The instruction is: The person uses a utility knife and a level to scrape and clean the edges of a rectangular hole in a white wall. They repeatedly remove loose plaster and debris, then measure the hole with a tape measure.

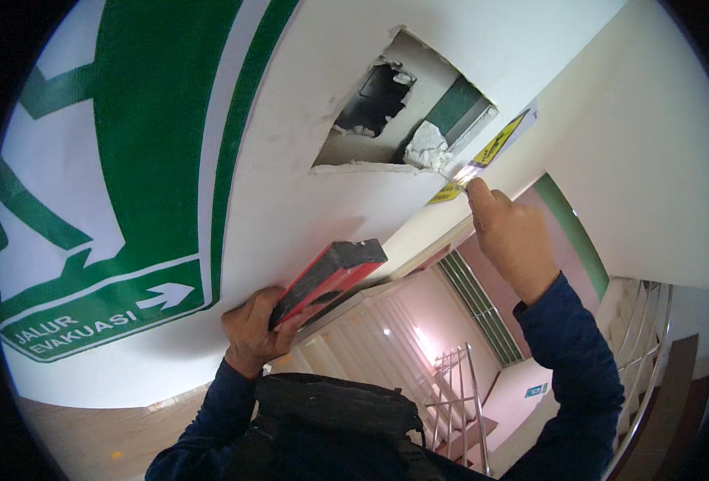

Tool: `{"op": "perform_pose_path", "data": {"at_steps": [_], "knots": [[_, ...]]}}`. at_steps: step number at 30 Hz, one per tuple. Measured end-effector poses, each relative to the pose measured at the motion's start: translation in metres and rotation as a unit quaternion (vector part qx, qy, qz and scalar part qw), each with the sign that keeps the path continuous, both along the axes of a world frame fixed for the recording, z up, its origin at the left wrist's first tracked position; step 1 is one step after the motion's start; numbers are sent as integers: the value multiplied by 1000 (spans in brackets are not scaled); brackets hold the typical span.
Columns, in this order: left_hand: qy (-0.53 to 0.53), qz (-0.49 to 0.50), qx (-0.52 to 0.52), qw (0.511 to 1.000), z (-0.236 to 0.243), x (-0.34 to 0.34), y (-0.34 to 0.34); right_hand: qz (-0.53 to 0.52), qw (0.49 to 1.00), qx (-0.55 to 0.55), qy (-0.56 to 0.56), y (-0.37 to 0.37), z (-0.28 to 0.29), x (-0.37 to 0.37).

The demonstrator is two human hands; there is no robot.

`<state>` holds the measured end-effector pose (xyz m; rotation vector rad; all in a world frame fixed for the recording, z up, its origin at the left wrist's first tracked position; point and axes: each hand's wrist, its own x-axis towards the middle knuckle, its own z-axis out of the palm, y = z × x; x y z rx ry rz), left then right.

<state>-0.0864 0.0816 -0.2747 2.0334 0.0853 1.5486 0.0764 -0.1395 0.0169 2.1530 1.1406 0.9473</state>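
The left hand [260,325] is closed around the near end of a red-and-black block [330,280], thumb and fingers wrapped on its sides. From that hand the block slants out toward 2 o'clock, its dark end uppermost and apart from the opening [431,80] in the white wall [290,120], which sits at 1 o'clock from it.

The right hand [511,236] is curled shut, with thumb and forefinger pinching a thin tool [456,185]; most of its handle is hidden in the fist. The tool juts from the grip toward 10 o'clock, to the opening's lower edge. Just past its end, between 10 and 11 o'clock from the right hand, a crumpled white lump [428,146] sits at the opening's 5 o'clock. Whether tool and lump touch, I cannot tell.

Inside the opening, a ragged dark hole [380,96] shows at 9 o'clock and a green strip [457,106] at 3 o'clock. A yellow label [499,140] is at 12 o'clock from the right hand. A large green sign [158,152] fills the wall at 10 o'clock from the block. A metal railing [475,401] stands below the right hand, between 6 and 7 o'clock.
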Motion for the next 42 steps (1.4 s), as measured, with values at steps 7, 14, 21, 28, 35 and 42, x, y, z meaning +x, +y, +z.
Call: {"op": "perform_pose_path", "data": {"at_steps": [7,14,21,28,35,42], "knots": [[-4,9,4,1000,-2,0,1,17,965,180,191,13,5,-33],[9,-17,-10,1000,1,-3,-1,22,932,255,255,35,-7,-27],[7,-32,-6,999,4,-4,1,13,926,236,295,32,-9,-17],[15,-37,-13,999,3,-5,1,-41,876,260,403,37,-7,-26],[45,-47,-31,997,1,-7,-2,-92,802,260,530,36,22,-24],[-2,-12,-2,1000,7,-2,0,80,938,126,312,25,9,-21]]}}
